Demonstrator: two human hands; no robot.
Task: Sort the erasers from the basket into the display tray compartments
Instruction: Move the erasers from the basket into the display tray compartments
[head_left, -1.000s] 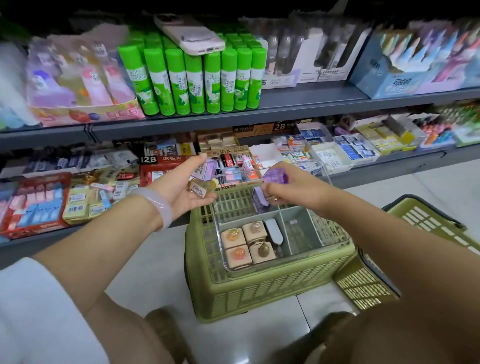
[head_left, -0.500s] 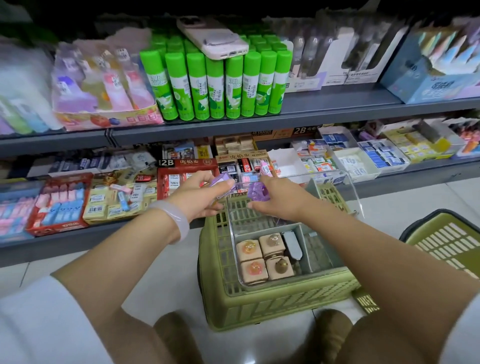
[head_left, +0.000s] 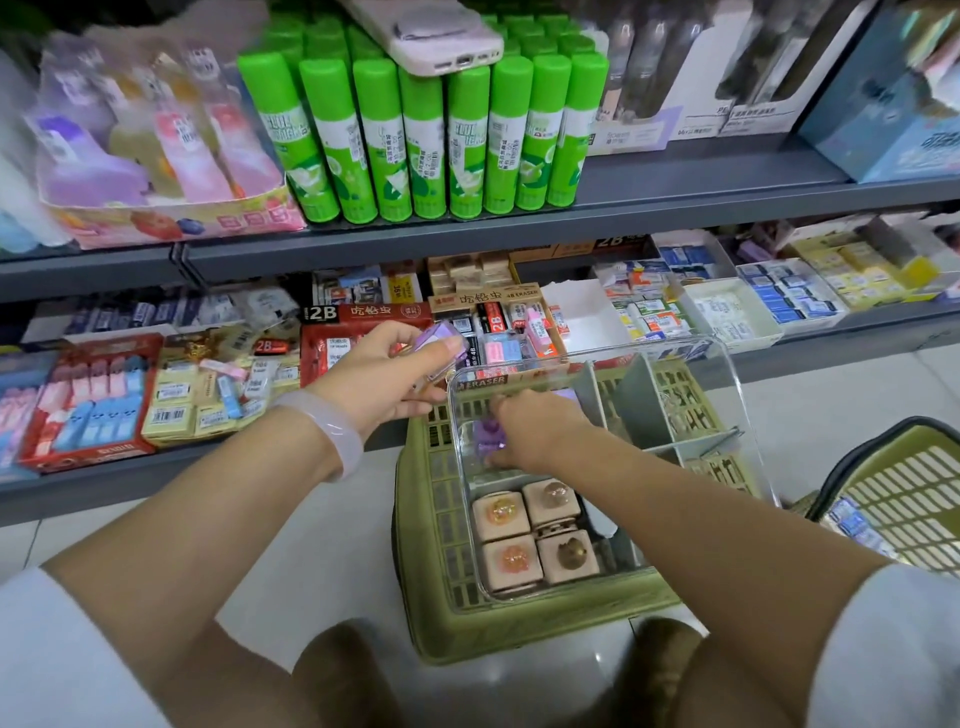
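Observation:
A clear display tray (head_left: 737, 395) with grey dividers sits on top of an olive green basket (head_left: 519, 631). Several beige boxed erasers (head_left: 535, 535) fill its near left compartment. My right hand (head_left: 535, 431) reaches into the far left compartment, its fingers curled on a purple eraser (head_left: 488, 434) low in the tray. My left hand (head_left: 384, 379) hovers just left of the tray's far corner and grips a purple packaged eraser (head_left: 441, 338) between thumb and fingers.
Grey shelves (head_left: 675, 202) run across the back, with green glue sticks (head_left: 415, 135), a phone (head_left: 431, 31) lying on them, and boxes of erasers (head_left: 493, 322) below. A second green basket (head_left: 904, 488) stands at the right. My knees (head_left: 670, 670) are under the basket.
My right hand has dropped from above the tray down into its far left compartment with the purple eraser. My left hand stays beside the tray holding its purple eraser. The camera came closer.

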